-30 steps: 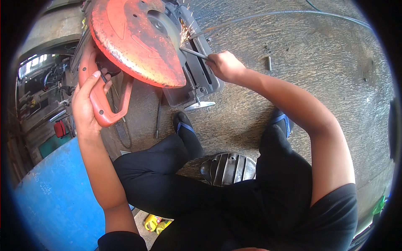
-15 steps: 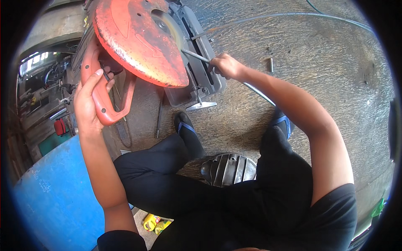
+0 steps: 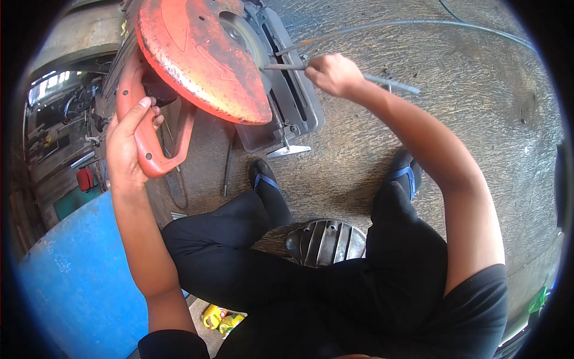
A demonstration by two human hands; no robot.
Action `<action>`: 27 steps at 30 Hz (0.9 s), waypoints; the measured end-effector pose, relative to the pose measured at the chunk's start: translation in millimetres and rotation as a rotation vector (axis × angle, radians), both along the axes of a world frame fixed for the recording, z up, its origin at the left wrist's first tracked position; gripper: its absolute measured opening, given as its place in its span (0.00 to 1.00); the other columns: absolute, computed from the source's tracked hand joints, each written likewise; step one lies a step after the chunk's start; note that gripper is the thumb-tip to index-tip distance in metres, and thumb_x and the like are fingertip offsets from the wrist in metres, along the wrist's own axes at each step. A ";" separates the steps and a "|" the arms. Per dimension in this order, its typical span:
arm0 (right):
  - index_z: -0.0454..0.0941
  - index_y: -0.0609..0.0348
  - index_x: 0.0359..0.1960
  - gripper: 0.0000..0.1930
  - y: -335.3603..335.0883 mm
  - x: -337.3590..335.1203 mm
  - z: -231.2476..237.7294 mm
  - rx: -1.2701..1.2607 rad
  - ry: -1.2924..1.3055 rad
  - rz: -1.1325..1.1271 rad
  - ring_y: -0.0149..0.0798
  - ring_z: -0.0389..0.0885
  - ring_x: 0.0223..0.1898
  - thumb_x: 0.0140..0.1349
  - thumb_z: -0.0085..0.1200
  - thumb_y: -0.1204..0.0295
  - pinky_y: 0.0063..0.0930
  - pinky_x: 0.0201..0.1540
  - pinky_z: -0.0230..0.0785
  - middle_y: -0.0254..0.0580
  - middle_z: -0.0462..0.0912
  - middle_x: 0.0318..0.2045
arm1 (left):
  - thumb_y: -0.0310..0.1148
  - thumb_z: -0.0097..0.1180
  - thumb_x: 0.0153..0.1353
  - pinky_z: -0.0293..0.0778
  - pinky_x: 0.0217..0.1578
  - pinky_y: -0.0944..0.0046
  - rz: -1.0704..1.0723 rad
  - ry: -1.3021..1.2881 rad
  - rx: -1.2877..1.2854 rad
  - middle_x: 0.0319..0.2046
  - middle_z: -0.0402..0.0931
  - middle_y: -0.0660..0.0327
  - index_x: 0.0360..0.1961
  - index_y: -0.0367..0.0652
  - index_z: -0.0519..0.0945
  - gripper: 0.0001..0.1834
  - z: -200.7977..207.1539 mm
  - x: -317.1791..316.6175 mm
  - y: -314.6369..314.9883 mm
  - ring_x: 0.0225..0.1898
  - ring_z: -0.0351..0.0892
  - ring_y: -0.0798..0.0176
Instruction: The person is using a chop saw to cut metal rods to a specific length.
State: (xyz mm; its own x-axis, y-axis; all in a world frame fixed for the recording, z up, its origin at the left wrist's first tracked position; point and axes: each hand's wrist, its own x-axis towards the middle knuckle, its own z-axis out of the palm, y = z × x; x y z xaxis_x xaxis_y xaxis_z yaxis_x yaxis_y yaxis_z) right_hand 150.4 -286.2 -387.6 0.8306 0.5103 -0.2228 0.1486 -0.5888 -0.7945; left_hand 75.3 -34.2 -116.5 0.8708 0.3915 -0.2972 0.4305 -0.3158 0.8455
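Well, the right hand clenches the rod, its tip just beside the disc; the left hand wraps the handle. A slack grip could let the disc snatch the rod.

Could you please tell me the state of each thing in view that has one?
Left hand: closed around the saw handle
Right hand: closed on a metal rod
Metal rod: held, one end near the disc; contact unclear
Disc: partly exposed, no sparks showing; spinning unclear
Orange-red guard: scuffed, covering part of the disc
Ribbed metal part: lying between the legs, partly hidden
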 end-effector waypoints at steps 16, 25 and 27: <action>0.80 0.57 0.22 0.14 5.6 40.5 12.8 -0.145 -0.588 0.112 0.53 0.81 0.29 0.50 0.48 0.59 0.44 0.35 0.75 0.50 0.81 0.22 | 0.28 0.56 0.57 0.71 0.45 0.61 0.078 -0.069 -0.013 0.42 0.75 0.56 0.54 0.37 0.70 0.22 -1.4 -1.3 -14.8 0.42 0.76 0.62; 0.76 0.59 0.20 0.11 3.7 40.8 12.1 -0.120 -0.648 0.162 0.53 0.79 0.26 0.51 0.49 0.65 0.44 0.32 0.74 0.48 0.79 0.22 | 0.29 0.56 0.57 0.70 0.45 0.60 0.061 -0.066 -0.028 0.43 0.75 0.55 0.55 0.37 0.70 0.23 -1.7 -0.3 -13.5 0.43 0.75 0.62; 0.76 0.59 0.20 0.11 3.4 38.9 11.6 -0.108 -0.656 0.145 0.54 0.79 0.26 0.51 0.49 0.65 0.45 0.32 0.74 0.48 0.79 0.21 | 0.29 0.56 0.57 0.70 0.46 0.60 0.064 -0.070 -0.033 0.43 0.75 0.55 0.55 0.37 0.69 0.23 -2.4 -0.5 -12.8 0.43 0.75 0.62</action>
